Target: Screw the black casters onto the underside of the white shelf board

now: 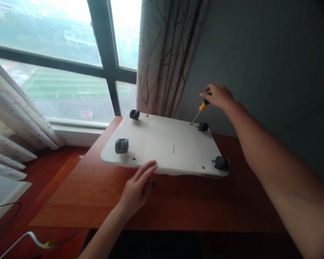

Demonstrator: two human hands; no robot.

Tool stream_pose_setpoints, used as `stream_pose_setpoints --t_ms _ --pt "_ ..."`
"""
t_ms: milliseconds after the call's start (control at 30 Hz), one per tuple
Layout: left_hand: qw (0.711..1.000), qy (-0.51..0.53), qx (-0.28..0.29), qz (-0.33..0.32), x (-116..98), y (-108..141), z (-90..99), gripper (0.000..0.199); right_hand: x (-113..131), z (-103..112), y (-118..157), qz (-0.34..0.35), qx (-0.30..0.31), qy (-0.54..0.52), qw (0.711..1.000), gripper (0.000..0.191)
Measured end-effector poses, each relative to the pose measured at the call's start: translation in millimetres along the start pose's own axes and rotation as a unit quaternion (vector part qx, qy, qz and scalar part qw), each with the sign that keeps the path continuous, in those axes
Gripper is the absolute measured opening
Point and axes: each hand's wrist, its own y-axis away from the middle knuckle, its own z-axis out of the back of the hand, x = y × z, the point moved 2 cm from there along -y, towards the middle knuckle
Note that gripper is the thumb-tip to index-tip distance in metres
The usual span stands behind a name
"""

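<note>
A white board [159, 138] with rounded corners lies with its wheeled side up. Black casters [121, 146] stand at its corners, and small holes [134, 159] show near its edges. At the far right edge, my right hand [217, 95] is closed around the handle of a yellow-and-black screwdriver [203, 106]. The tilted shaft's tip meets the board at a hole beside the far right caster [203, 126]. My left hand [139, 185] grips the near edge, fingertips on top and thumb hidden. Beside those fingers is a small metal piece [153, 183], too small to name.
Beneath the board is a reddish-brown wooden table [78, 194]. A window [70, 82] and patterned curtains [162, 57] are behind and to the left, a grey wall [270, 64] to the right. Cables [29, 235] run at the lower left, by the wooden floor.
</note>
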Motion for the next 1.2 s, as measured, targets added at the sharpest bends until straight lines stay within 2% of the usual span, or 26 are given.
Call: stream_pose_setpoints --t_ms 167,300,400,533,633,767,900,1067,1200 --pt "1.0 -0.003 -0.003 -0.001 -0.2 -0.3 0.7 0.05 3.3 -3.6 -2.4 -0.014 0.048 -0.089 0.995 0.028" --pt "1.0 0.002 0.004 0.001 0.2 0.3 0.4 0.05 0.3 -0.2 -1.7 -0.003 0.019 -0.024 1.0 0.023" --pt "1.0 0.007 0.004 0.001 0.0 0.4 0.4 0.05 -6.0 0.7 -0.3 -0.015 0.006 0.035 0.999 0.029" --pt "1.0 0.006 0.0 -0.004 -0.5 -0.3 0.6 0.051 -12.9 -2.0 -3.4 -0.022 0.018 -0.02 0.999 0.021" --pt "1.0 0.001 -0.002 -0.005 -0.5 -1.3 0.8 0.05 -13.4 -2.7 -4.3 0.003 0.033 -0.052 0.998 0.025" --pt "1.0 -0.011 -0.005 -0.009 -1.0 -2.0 1.4 0.05 -11.4 -0.5 1.5 0.031 0.008 -0.018 0.999 0.022" --pt "1.0 -0.006 0.0 -0.009 -1.1 -1.4 1.6 0.05 -9.7 -2.6 2.5 0.024 -0.001 0.003 1.0 0.029" --pt "1.0 -0.001 0.007 -0.005 0.0 0.2 0.9 0.052 -6.9 -4.2 -5.0 0.034 0.032 -0.049 0.998 0.029" --pt "1.0 -0.004 0.007 -0.003 0.4 0.5 0.3 0.051 -0.6 1.3 0.4 0.062 0.032 -0.021 0.997 0.026"
